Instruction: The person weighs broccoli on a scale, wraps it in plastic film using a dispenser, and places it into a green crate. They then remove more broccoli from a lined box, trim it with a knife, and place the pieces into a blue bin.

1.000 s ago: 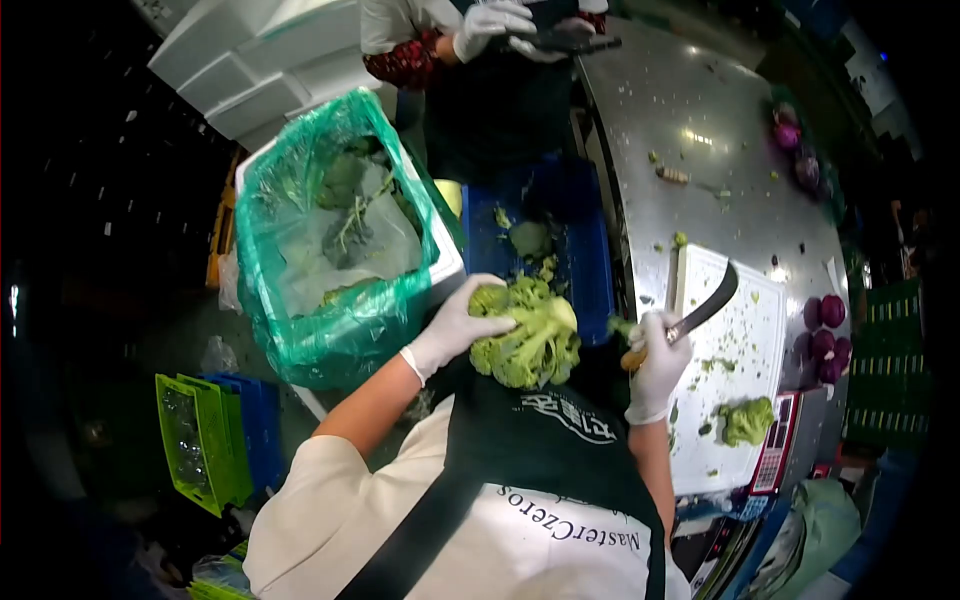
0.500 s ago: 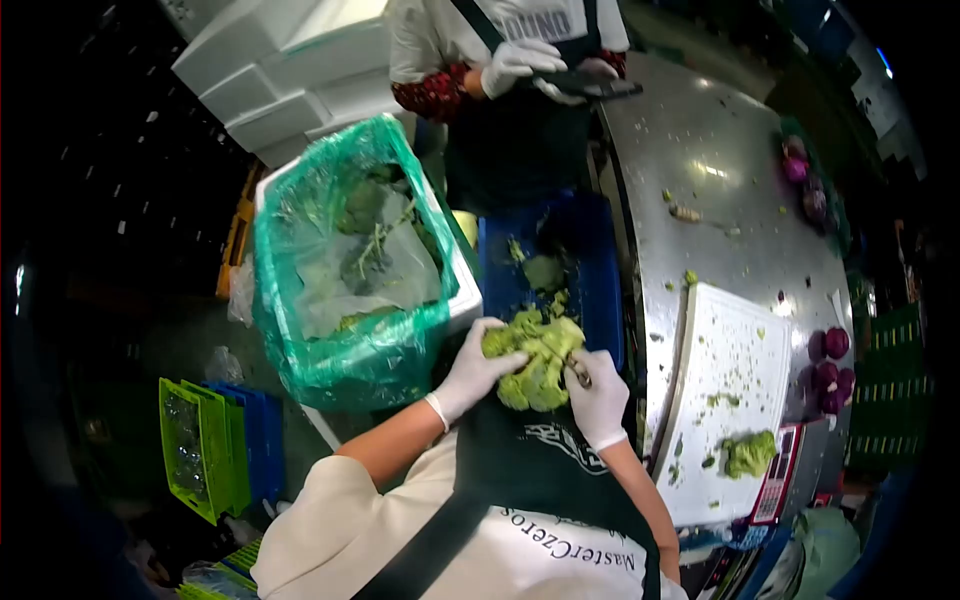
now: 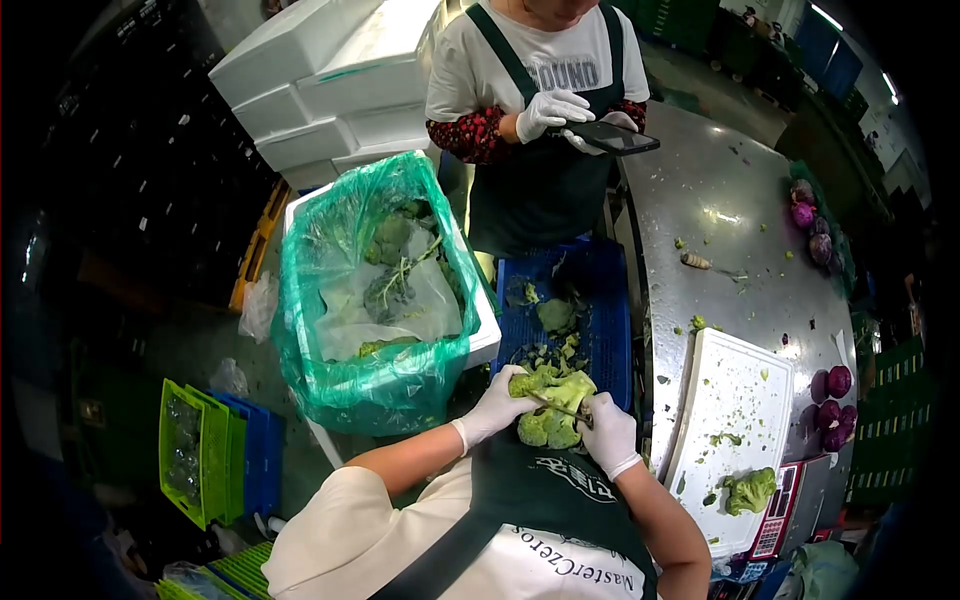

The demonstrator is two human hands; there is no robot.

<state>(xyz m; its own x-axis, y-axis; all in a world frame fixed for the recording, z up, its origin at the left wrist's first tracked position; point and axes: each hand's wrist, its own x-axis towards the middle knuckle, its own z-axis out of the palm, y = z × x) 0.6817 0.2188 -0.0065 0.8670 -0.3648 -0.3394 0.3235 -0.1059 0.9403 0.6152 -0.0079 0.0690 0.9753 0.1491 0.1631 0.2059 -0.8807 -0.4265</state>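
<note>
My left hand [image 3: 494,408], in a white glove, grips a head of broccoli [image 3: 553,407] close to my chest, above a blue crate [image 3: 603,330]. My right hand [image 3: 608,430], also gloved, holds a knife [image 3: 561,409] whose blade lies across the broccoli. Green trimmings lie in the blue crate below. A smaller piece of broccoli [image 3: 749,490] rests on the white cutting board [image 3: 735,400] to my right.
A white foam box lined with a green bag [image 3: 375,290] holds greens at my left. Another person [image 3: 540,90] in a green apron stands opposite, holding a phone [image 3: 612,137]. Purple cabbages [image 3: 832,395] and a scale [image 3: 778,510] sit on the steel table [image 3: 720,210]. Green and blue crates [image 3: 215,450] stand on the floor.
My right hand has brought the knife from beside the cutting board in onto the broccoli. The broccoli and both hands now sit lower, over the blue crate. My view has tilted up.
</note>
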